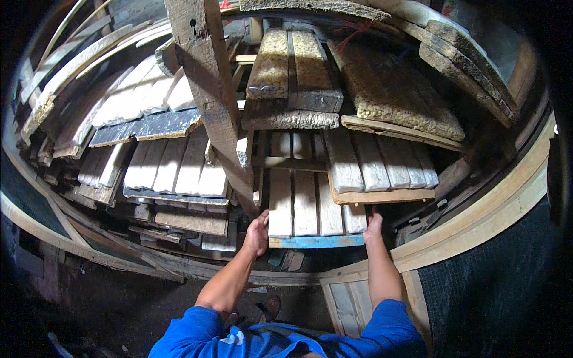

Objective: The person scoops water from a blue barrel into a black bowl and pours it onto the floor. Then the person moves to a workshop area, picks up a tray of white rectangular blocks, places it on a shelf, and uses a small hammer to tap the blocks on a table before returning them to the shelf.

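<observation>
A wooden board with a worn blue front edge (316, 241) lies level in front of me, carrying several long white slabs (305, 203) in rows with narrow gaps. My left hand (256, 234) is closed on the board's left side, its fingers partly hidden behind the edge. On the opposite side my right hand (373, 227) grips the board's right end, with most of its fingers out of sight. The far part of this board reaches back into the rack, under a thin crossbar (289, 163). Just above its right corner sits another loaded board (385, 196).
An upright wooden post (209, 89) stands close to my left hand. Stacked boards of white slabs (179, 164) fill the rack's left side. Higher up are yellowish, grainy slabs (394, 89). A curved wooden rail (477, 238) with dark netting (489, 274) runs along the right.
</observation>
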Motion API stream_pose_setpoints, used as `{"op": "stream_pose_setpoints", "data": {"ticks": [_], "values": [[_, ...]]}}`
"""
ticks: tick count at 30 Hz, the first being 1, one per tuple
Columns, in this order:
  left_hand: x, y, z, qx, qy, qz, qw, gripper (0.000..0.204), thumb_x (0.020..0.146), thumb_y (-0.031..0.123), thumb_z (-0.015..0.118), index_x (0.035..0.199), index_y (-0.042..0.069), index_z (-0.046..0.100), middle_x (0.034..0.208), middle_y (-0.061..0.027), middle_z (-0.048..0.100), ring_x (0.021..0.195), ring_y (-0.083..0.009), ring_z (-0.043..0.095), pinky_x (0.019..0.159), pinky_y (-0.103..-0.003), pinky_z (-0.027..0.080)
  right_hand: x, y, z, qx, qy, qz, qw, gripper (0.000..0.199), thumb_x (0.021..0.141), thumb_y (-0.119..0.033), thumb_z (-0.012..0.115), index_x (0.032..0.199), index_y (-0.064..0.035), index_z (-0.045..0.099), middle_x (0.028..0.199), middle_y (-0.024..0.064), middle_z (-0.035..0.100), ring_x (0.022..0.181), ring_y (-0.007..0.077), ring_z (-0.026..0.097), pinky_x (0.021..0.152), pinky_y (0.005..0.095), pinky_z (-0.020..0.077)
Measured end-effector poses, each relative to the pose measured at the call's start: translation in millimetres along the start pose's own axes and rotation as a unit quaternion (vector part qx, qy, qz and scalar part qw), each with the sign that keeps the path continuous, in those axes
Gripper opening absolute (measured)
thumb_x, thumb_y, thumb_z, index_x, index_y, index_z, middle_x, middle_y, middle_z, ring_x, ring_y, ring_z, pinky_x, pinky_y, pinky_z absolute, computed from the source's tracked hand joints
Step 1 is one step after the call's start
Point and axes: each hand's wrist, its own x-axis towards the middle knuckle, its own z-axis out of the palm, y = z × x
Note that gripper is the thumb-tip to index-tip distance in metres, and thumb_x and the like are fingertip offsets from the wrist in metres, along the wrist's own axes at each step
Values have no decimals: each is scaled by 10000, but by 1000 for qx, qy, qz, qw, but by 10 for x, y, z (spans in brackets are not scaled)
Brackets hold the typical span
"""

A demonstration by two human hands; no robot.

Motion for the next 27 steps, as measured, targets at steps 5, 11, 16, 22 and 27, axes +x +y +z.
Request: {"op": "stream_pose_setpoints", "data": {"ticks": [5, 11, 16, 22, 27], "values": [[238, -273, 95, 14, 41, -63, 997, 370, 850, 305, 506, 1095, 48, 609, 1062, -102, 657, 1014, -293, 611, 945, -420, 457, -67, -108, -70, -26, 99, -135, 986, 514, 889, -512, 550, 1218, -124, 619, 1184, 46, 652, 1100, 254, 592, 968, 461, 452], [455, -455, 149, 47, 86, -30, 995, 465, 837, 348, 578, 1201, 57, 573, 1155, -106, 627, 1066, -275, 591, 976, -411, 443, -91, -213, -154, -26, 87, -117, 989, 484, 929, -449, 483, 1255, -107, 588, 1274, 66, 602, 1165, 260, 545, 998, 441, 418], [427, -436, 163, 113, 134, -45, 984, 446, 881, 324, 523, 1209, 26, 567, 1161, -114, 630, 1068, -292, 585, 967, -434, 438, 19, -247, -171, 12, 121, -60, 991, 472, 930, -434, 483, 1261, -106, 559, 1243, 72, 611, 1109, 258, 568, 962, 443, 436], [-181, -244, 252, 390, 54, -19, 919, 703, 994, 457, 416, 1530, 64, 186, 1566, -128, 248, 1438, -260, 236, 1157, -374, 195, -517, -479, -236, -186, 212, -74, 957, 431, 941, -440, 521, 1200, -102, 583, 1092, 31, 639, 942, 188, 625, 695, 344, 509], [-922, 48, 144, 503, -143, -50, 851, 753, 1006, 542, 332, 1530, 34, 150, 1599, -130, 153, 1479, -242, 111, 1187, -375, 94, -1700, -299, -133, -296, 137, -218, 920, 476, 956, -483, 530, 1151, -53, 584, 994, 52, 630, 859, 123, 608, 619, 252, 492]]}}
